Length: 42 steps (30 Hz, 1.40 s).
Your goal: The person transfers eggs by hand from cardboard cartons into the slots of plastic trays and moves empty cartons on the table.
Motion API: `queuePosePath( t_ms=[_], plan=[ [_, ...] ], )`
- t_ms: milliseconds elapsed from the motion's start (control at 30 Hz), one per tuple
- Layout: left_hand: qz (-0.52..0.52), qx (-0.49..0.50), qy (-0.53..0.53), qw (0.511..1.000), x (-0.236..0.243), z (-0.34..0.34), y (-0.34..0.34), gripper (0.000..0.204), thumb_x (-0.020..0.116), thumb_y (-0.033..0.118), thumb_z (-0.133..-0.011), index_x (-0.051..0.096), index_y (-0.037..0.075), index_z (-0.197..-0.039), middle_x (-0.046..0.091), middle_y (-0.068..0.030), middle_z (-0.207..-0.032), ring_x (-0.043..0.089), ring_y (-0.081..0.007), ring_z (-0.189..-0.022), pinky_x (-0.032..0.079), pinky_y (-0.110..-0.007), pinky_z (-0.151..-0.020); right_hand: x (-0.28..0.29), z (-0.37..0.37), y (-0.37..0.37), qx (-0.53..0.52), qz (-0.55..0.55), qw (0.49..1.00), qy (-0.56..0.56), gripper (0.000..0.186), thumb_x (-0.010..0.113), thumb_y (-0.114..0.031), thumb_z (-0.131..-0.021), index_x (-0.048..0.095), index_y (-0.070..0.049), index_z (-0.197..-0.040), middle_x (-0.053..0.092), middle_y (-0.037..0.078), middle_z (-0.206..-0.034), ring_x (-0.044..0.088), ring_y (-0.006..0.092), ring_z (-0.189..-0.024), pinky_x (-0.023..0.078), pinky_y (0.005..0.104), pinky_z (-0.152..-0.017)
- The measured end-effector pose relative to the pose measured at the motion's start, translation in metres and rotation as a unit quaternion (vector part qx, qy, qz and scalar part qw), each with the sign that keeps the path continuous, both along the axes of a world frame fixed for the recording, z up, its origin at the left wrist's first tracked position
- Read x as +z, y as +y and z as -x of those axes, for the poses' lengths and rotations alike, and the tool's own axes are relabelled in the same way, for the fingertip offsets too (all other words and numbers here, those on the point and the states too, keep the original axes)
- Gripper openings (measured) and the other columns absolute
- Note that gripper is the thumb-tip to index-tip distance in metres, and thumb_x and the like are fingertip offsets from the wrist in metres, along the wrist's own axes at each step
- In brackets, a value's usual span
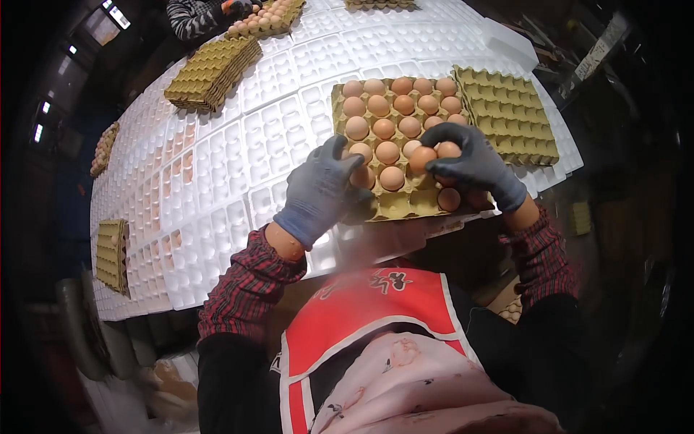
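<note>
A yellowish pulp egg tray (405, 207) lies in front of me, most of its cups filled with brown eggs (387, 152). My right hand (473, 165), in a grey glove, is closed over the tray's right side, with thumb and fingers around a brown egg (422, 158). Another egg rests against its fingers. At the tray's left edge my left hand (323, 186), gloved alike, curls its fingers and thumb around an egg (363, 176), partly hidden by the glove. Several cups along the near row hold no egg; one egg (449, 199) sits at that row's right.
White moulded plastic trays (278, 134) cover the table. Stacked pulp trays stand close on the right (510, 116), at the far left (212, 72) and at the left edge (112, 253). Across the table, another person's sleeved arm (194, 18) reaches to a tray of eggs (266, 18).
</note>
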State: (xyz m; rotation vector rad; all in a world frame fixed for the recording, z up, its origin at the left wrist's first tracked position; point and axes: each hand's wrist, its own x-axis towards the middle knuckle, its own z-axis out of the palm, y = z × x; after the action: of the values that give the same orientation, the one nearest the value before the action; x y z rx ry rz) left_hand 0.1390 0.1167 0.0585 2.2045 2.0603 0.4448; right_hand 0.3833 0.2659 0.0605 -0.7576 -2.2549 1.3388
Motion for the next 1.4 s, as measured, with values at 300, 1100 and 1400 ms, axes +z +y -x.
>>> queuePosePath(
  t_ms=[300,1100,1400],
  plan=[
    [0.004,0.094,0.039,0.995,-0.021,-0.019,0.006,0.033,0.074,0.028,-0.076,0.063,0.016,-0.104,0.055,-0.0137,-0.115,0.062,-0.0323,-0.098,0.057,-0.046,-0.071,0.005,0.023,0.023,0.061,-0.323,0.943,-0.044,0.026,0.068,-0.006,-0.083,0.072,-0.008,-0.109,0.058,0.011,-0.130,0.062,0.0247,-0.111,0.053,0.0363,-0.083],
    [-0.145,0.285,-0.746,0.585,-0.116,0.300,-0.222,0.045,0.067,0.032,-0.095,0.059,0.006,-0.132,0.066,-0.0061,-0.115,0.069,-0.0196,-0.104,0.057,-0.024,-0.069,-0.097,0.288,-0.152,0.193,0.829,0.490,0.189,0.053,0.056,-0.041,-0.102,0.048,-0.007,-0.141,0.055,0.014,-0.137,0.063,0.0262,-0.111,0.051,0.0264,-0.066],
    [0.017,0.379,0.027,0.925,-0.117,0.404,-0.230,0.030,0.069,0.035,-0.082,0.064,0.013,-0.102,0.058,-0.0104,-0.115,0.064,-0.0310,-0.101,0.053,-0.044,-0.085,-0.105,0.540,-0.193,0.316,-0.364,0.861,-0.160,0.040,0.075,-0.013,-0.077,0.067,-0.017,-0.116,0.055,0.013,-0.126,0.065,0.0324,-0.104,0.054,0.0442,-0.086]
  ],
)
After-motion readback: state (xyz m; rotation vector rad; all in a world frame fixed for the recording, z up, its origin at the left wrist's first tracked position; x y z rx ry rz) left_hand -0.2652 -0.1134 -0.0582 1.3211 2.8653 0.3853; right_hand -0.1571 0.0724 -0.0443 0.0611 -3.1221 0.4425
